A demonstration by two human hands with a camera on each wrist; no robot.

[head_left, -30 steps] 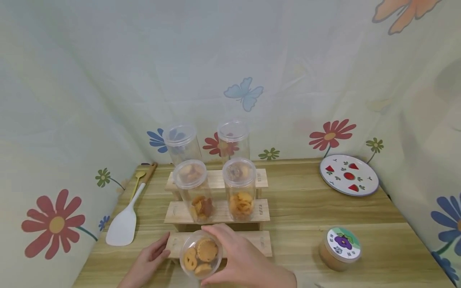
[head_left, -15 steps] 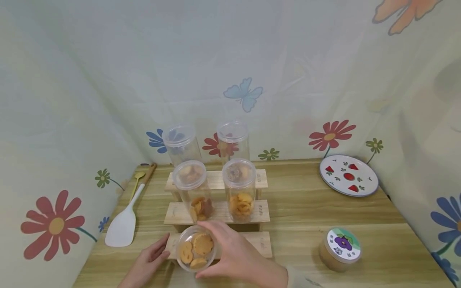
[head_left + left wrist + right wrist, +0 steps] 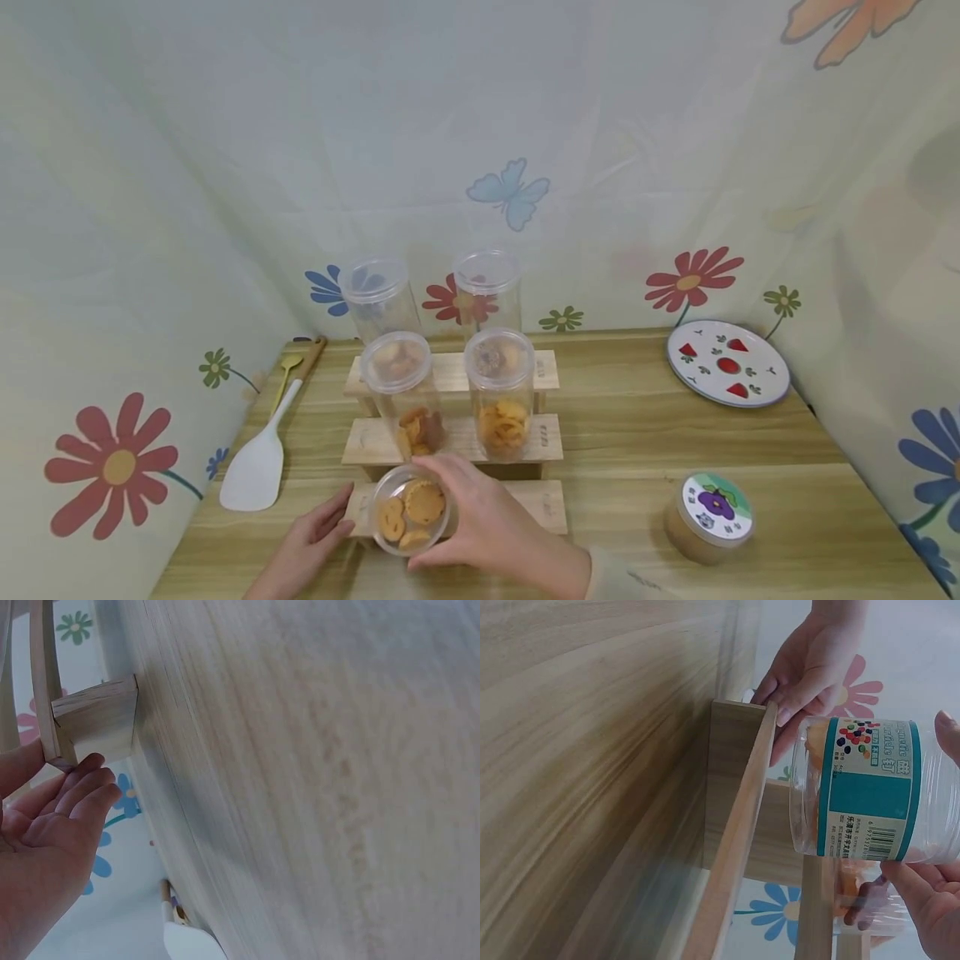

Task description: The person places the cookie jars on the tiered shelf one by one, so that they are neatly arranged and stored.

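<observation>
My right hand (image 3: 491,525) grips a clear plastic jar (image 3: 408,510) of cookies around its upper part, thumb on one side and fingers on the other. In the right wrist view the jar (image 3: 870,791) shows a teal label, and its base is a small gap over the bottom step. My left hand (image 3: 303,542) pinches the left end of that step on the wooden rack (image 3: 551,504). The left wrist view shows the thumb above the board (image 3: 45,682) and the curled fingers beneath it. Behind, two cookie jars (image 3: 397,392) (image 3: 501,392) stand on the middle step.
Two clear jars (image 3: 378,296) (image 3: 487,292) stand on the top step. A white spatula (image 3: 255,471) and a yellow spoon (image 3: 285,379) lie at the left. On the right are a round tub with a flower lid (image 3: 708,517) and a strawberry-patterned plate (image 3: 727,364).
My right hand has moved the jar slightly left and away from me, over the left part of the bottom step. The left hand stays on the rack.
</observation>
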